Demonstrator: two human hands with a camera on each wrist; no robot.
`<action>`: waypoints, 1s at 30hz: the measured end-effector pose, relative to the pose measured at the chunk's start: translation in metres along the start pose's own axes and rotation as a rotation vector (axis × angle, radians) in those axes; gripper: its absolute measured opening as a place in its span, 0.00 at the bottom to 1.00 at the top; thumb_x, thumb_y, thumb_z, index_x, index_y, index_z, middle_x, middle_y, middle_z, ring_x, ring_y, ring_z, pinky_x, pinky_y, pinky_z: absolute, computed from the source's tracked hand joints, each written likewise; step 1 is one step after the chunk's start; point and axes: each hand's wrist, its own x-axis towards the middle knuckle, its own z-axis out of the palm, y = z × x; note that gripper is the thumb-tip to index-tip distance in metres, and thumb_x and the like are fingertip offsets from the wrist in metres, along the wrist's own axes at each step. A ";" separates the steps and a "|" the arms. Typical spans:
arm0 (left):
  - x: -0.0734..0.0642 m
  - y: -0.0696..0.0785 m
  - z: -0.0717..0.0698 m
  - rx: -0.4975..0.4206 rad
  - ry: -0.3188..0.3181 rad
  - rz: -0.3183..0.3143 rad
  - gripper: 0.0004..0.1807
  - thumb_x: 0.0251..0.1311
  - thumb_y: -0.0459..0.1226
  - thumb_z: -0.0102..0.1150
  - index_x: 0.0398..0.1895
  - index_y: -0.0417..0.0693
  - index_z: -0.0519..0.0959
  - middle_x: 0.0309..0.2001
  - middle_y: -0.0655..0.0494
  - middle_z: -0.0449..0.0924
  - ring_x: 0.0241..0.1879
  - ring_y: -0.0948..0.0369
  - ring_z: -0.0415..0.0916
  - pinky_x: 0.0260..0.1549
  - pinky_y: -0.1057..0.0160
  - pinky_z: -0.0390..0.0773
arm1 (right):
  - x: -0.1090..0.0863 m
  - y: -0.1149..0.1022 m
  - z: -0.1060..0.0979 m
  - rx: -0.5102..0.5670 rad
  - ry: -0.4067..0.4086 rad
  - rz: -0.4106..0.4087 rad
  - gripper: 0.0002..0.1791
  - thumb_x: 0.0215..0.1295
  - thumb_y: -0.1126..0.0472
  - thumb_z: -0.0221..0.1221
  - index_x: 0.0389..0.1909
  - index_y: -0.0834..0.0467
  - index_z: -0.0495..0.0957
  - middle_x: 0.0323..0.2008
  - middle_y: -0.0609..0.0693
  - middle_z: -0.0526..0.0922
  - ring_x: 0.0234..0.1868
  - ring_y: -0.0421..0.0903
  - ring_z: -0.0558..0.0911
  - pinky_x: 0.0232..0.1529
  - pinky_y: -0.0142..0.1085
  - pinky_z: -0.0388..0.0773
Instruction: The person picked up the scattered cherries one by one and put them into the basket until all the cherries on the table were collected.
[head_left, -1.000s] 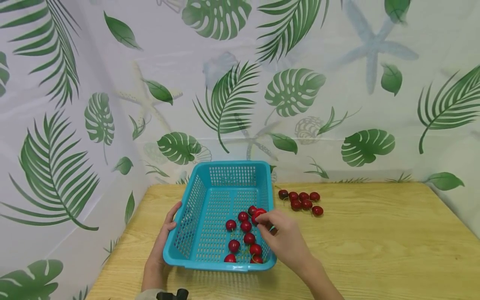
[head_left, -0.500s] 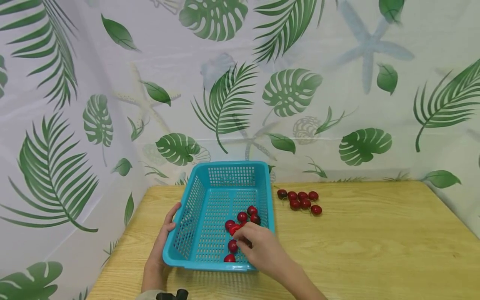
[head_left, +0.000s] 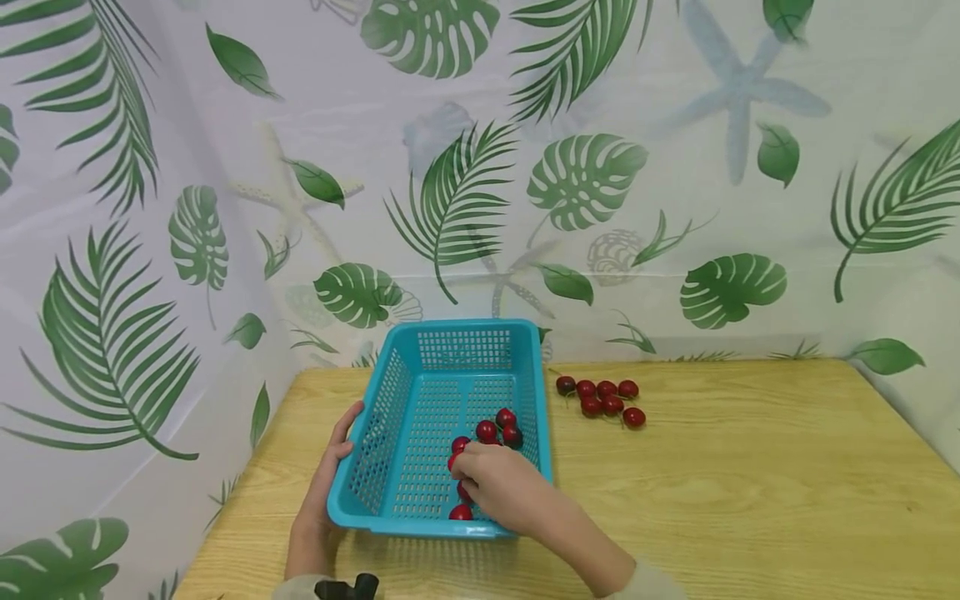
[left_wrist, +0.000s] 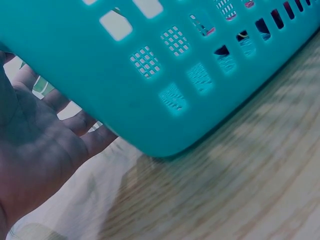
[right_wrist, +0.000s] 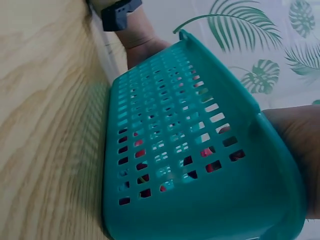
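A blue plastic basket (head_left: 420, 527) with perforated walls is seen at the left part of the wooden table (head_left: 750, 467). Its left side is touched from the outside by the left hand (head_left: 322, 483); in the left wrist view, the palm is turned to the wall, the fingers are loosely extended along it, and their tips are hidden behind the basket. The right hand (head_left: 498, 483) is held over the front right part of the basket, with its fingers bent together, and a bright red cherry (head_left: 453, 462) is pinched at the fingertips, partly covered by them. Around this hand, inside the basket, other dark red cherries (head_left: 487, 431) are gathered on the right half of the floor; some are hidden by the hand, so their exact number cannot be told. To the right of the basket, well apart from both hands, a group of seven cherries (head_left: 612, 405) is laid on the table. Behind the table, a white sheet (head_left: 660, 308) is seen, printed with green leaves and starfish.
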 end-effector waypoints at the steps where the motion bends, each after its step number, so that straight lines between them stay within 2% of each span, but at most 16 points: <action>1: -0.001 0.000 0.000 -0.002 0.000 -0.009 0.34 0.69 0.38 0.27 0.80 0.61 0.43 0.79 0.48 0.39 0.71 0.39 0.48 0.54 0.54 0.70 | 0.001 0.000 0.001 -0.006 -0.016 -0.013 0.06 0.61 0.71 0.63 0.36 0.58 0.84 0.34 0.47 0.83 0.37 0.41 0.83 0.39 0.29 0.79; 7: -0.002 0.001 0.001 -0.023 -0.011 -0.027 0.35 0.69 0.38 0.28 0.80 0.62 0.43 0.79 0.47 0.38 0.71 0.37 0.48 0.53 0.51 0.71 | 0.011 0.001 0.005 -0.044 -0.097 -0.050 0.09 0.64 0.71 0.60 0.38 0.58 0.87 0.36 0.46 0.85 0.40 0.39 0.83 0.42 0.28 0.79; 13: 0.000 -0.003 0.000 -0.011 -0.012 -0.019 0.35 0.69 0.38 0.28 0.80 0.62 0.43 0.78 0.45 0.39 0.69 0.37 0.50 0.52 0.52 0.71 | 0.021 0.006 0.014 -0.067 -0.154 -0.066 0.10 0.63 0.71 0.60 0.34 0.58 0.88 0.34 0.45 0.87 0.40 0.38 0.83 0.43 0.28 0.78; 16: 0.001 -0.005 -0.001 -0.002 -0.013 -0.015 0.35 0.69 0.39 0.28 0.80 0.62 0.43 0.78 0.44 0.39 0.69 0.38 0.51 0.52 0.52 0.72 | 0.024 0.009 0.020 -0.103 -0.185 -0.038 0.09 0.62 0.71 0.59 0.32 0.57 0.87 0.32 0.44 0.86 0.36 0.36 0.82 0.40 0.28 0.79; 22: 0.001 -0.004 -0.001 0.009 0.002 0.002 0.35 0.68 0.40 0.29 0.80 0.64 0.45 0.77 0.46 0.42 0.69 0.39 0.52 0.53 0.51 0.71 | 0.028 0.010 0.027 -0.194 -0.229 0.074 0.09 0.55 0.73 0.61 0.26 0.57 0.85 0.22 0.44 0.80 0.22 0.37 0.69 0.28 0.32 0.78; 25: 0.000 -0.004 -0.001 0.018 0.006 0.004 0.35 0.68 0.41 0.29 0.80 0.64 0.45 0.77 0.47 0.43 0.69 0.38 0.51 0.52 0.51 0.71 | 0.029 0.010 0.028 -0.210 -0.235 0.118 0.08 0.53 0.73 0.62 0.27 0.57 0.85 0.21 0.45 0.80 0.21 0.38 0.69 0.27 0.33 0.78; 30: -0.001 -0.004 -0.001 0.024 0.013 -0.011 0.35 0.68 0.41 0.29 0.80 0.64 0.45 0.78 0.47 0.42 0.69 0.38 0.51 0.53 0.52 0.71 | 0.028 0.010 0.029 -0.241 -0.234 0.107 0.10 0.55 0.71 0.62 0.35 0.56 0.88 0.31 0.46 0.85 0.28 0.38 0.77 0.35 0.35 0.81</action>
